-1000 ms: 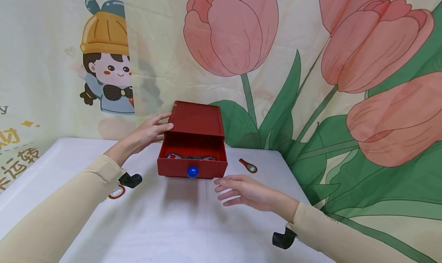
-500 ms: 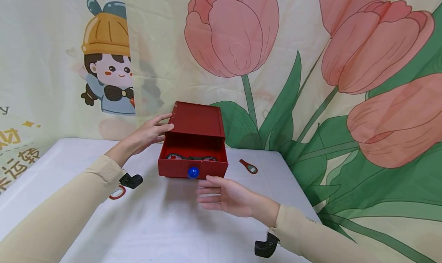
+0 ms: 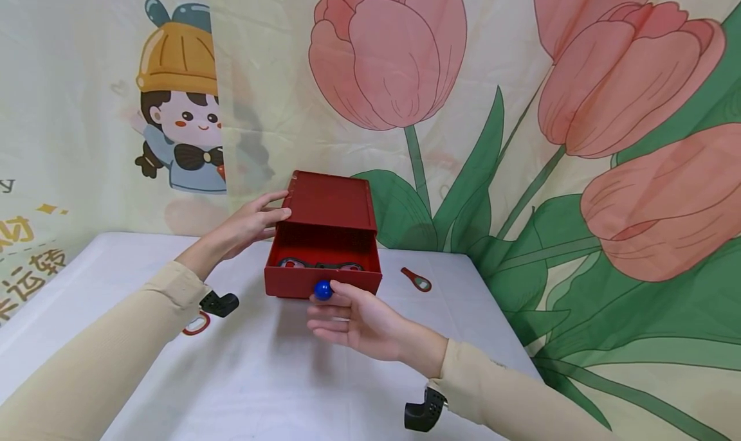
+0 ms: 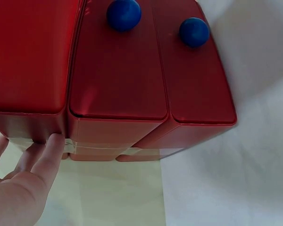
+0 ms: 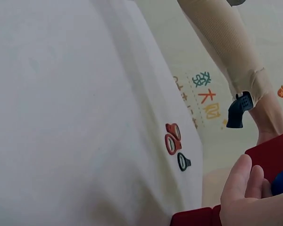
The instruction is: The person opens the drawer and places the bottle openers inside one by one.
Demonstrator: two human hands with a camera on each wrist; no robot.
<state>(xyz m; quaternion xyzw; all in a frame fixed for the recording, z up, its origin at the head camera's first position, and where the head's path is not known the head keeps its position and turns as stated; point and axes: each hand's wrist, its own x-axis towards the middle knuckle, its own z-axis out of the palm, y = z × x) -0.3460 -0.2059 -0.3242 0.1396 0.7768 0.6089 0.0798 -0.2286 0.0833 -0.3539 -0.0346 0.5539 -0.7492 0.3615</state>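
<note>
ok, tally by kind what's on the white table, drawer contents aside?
Red plastic drawer box: 1
Blue round drawer knob: 1
Small loop-headed openers lying loose: 4 (three left of the box, one right of it)
Total: 6

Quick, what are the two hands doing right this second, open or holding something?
Left hand: open, straight fingers pressed against the side of the red box.
Right hand: open, fingers straight, fingertips at the drawer's blue knob, not gripping it.
</note>
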